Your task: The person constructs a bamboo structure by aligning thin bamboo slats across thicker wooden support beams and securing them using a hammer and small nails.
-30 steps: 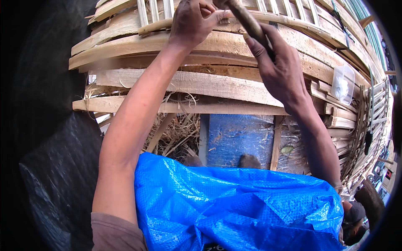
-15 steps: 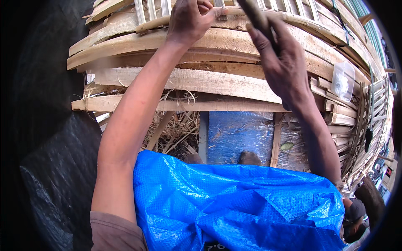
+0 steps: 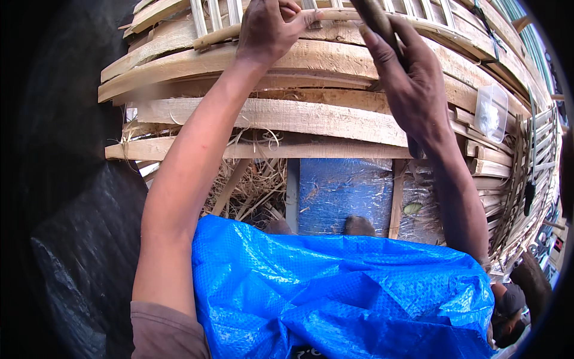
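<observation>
At the top of the view, my left hand (image 3: 267, 33) is closed, its thumb pressed against a short pale wooden slat (image 3: 310, 5) where it meets a long thin wooden rail (image 3: 347, 14). More slats (image 3: 214, 14) cross the same rail on both sides. To the right, my right hand (image 3: 415, 84) wraps round a dark, round-handled tool (image 3: 375, 19), held at a slant over the rail. The tool's upper end runs out of the frame, so its kind does not show. Part of its lower end shows below the palm.
Stacked rough planks (image 3: 269, 113) lie across in front of me. A blue plastic sheet (image 3: 341, 287) covers my lap. At right stand a clear plastic box (image 3: 491, 113) and a slatted wooden frame (image 3: 541, 143). Shavings (image 3: 257, 191) pile below; another person (image 3: 511, 305) is at lower right.
My right hand and the tool have shifted slightly to the right. My left hand stays at the slat.
</observation>
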Action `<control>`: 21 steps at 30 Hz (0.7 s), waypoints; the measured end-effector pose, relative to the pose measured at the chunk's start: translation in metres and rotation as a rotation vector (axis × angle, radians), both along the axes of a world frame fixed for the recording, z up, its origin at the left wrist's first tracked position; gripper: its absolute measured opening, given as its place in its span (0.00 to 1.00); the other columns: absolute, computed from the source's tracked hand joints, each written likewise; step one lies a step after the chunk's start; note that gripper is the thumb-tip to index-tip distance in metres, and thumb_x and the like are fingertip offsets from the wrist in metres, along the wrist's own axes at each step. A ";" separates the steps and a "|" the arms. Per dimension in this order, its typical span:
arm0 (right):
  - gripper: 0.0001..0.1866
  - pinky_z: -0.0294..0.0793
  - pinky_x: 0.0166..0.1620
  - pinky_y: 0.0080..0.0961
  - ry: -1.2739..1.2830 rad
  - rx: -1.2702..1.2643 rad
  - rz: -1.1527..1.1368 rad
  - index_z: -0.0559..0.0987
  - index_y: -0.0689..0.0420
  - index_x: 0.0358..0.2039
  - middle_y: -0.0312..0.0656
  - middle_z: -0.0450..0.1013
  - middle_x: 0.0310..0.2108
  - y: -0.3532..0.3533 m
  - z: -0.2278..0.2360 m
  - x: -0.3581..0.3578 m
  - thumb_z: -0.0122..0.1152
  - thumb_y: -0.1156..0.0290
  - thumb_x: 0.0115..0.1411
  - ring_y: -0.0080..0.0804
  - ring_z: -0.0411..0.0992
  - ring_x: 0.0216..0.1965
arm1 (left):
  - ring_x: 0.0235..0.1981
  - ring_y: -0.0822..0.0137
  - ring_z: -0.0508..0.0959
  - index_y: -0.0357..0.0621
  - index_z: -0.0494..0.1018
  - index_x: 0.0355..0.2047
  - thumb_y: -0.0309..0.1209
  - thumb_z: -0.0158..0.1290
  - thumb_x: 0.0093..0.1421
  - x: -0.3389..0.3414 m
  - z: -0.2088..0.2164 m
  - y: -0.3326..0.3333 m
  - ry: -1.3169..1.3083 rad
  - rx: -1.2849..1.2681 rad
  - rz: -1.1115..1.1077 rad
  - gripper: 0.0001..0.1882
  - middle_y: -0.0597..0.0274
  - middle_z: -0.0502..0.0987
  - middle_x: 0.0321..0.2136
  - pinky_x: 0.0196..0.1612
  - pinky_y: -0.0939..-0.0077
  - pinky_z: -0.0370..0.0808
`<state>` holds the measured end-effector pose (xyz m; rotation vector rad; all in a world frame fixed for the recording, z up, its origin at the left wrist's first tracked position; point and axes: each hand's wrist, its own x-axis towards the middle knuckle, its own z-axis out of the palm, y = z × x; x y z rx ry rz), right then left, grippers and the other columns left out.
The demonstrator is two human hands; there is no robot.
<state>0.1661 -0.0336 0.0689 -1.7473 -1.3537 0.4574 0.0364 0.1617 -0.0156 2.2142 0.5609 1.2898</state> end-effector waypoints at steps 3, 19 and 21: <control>0.21 0.60 0.23 0.15 0.040 0.086 -0.006 0.75 0.59 0.54 0.27 0.65 0.20 -0.004 0.002 0.005 0.56 0.55 0.71 0.12 0.62 0.21 | 0.31 0.68 0.79 0.47 0.49 0.73 0.29 0.72 0.49 -0.006 0.008 -0.008 0.091 0.002 -0.036 0.56 0.53 0.74 0.49 0.35 0.75 0.80; 0.16 0.63 0.24 0.32 0.055 0.011 0.011 0.73 0.61 0.51 0.44 0.68 0.17 -0.018 -0.023 0.000 0.57 0.63 0.71 0.28 0.65 0.19 | 0.49 0.59 0.76 0.50 0.71 0.54 0.27 0.46 0.63 -0.003 -0.001 0.003 0.488 0.329 0.356 0.18 0.64 0.76 0.49 0.57 0.59 0.65; 0.16 0.63 0.24 0.32 0.020 0.024 0.027 0.72 0.61 0.52 0.45 0.68 0.17 -0.015 -0.026 -0.001 0.56 0.63 0.71 0.29 0.65 0.18 | 0.50 0.56 0.75 0.48 0.72 0.52 0.25 0.45 0.63 -0.007 0.012 0.003 0.478 0.393 0.299 0.17 0.59 0.76 0.50 0.60 0.56 0.63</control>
